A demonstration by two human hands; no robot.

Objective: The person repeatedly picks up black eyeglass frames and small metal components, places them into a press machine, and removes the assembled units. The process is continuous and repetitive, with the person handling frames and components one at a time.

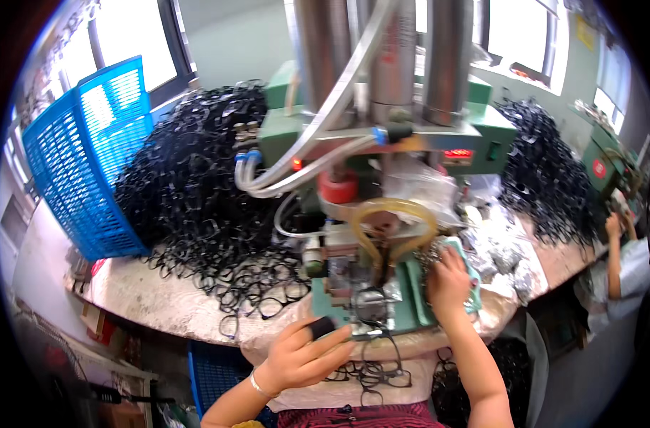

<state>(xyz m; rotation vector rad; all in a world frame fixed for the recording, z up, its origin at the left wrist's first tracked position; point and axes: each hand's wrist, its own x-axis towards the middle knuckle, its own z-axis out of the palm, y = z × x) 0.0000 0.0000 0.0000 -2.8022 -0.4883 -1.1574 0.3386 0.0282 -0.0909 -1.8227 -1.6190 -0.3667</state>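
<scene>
Left hand [300,357] at the near edge of the tabletop [161,303], fingers loosely curled about a thin black eyeglass frame [371,342] at the green press [368,299], a dark cap on one fingertip. Right hand [448,279] pressed flat on a pale teal cloth [471,274], grasping nothing firmly. Judged light, springy and easily bent, so best pinched at the rim beside the bridge. Heaped black frames [204,192] toward the far left edge; blue plastic basket [89,157] leaning at the left corner; round red tag [599,169] on a distant green machine; silvery bags [503,257] at right.
</scene>
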